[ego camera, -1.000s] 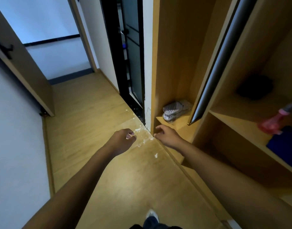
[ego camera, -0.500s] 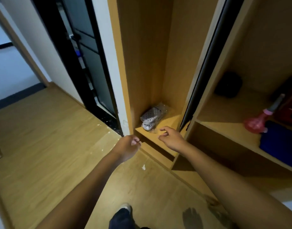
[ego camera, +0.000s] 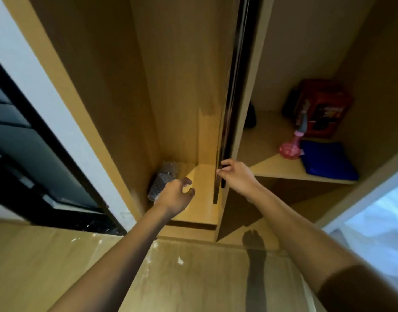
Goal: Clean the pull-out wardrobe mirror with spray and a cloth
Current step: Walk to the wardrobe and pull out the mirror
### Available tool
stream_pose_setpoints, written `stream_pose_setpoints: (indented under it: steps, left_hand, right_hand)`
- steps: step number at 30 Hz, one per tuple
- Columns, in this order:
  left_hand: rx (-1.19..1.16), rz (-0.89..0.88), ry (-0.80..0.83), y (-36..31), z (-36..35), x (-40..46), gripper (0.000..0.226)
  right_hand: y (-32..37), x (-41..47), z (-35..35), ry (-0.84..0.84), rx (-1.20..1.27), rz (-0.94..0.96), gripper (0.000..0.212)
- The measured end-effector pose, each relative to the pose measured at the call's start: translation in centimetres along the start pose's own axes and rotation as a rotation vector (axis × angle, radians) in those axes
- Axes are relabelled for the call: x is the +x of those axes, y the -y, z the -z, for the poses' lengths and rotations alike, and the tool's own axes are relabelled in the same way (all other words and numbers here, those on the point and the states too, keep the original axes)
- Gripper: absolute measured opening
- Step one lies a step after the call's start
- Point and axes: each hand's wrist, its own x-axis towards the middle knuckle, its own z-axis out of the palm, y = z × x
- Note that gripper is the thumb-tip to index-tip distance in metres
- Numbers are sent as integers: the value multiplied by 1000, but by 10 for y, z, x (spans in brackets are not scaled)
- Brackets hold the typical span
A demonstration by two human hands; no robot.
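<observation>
Clear plastic bag of grey perforated slippers (ego camera: 162, 182) on low wooden shelf (ego camera: 200, 212), 9 o'clock; red printed box (ego camera: 324, 111), 2 o'clock; black-framed glass door (ego camera: 36, 154), far 9 o'clock.

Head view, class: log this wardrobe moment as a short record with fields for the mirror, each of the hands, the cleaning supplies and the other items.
mirror: dark-framed pull-out mirror, edge-on between compartments
right hand: fingers grip the mirror's lower edge
left hand: open, holds nothing
supplies: pink plastic spray bottle and folded blue cloth on right shelf
other: red box behind; bagged perforated item in left compartment
</observation>
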Motion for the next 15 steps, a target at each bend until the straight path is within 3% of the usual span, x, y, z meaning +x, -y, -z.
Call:
stream_pose_setpoints:
  steps: [6,15]
  left_hand:
    - [-68,-117,-40,-45,6,21,37]
    - [-85,-298,-267,-119,20,40,55]
  right_hand:
    - [34,-10,36,-143,38,90,50]
    - [104,-19,81,-426,51,382,66]
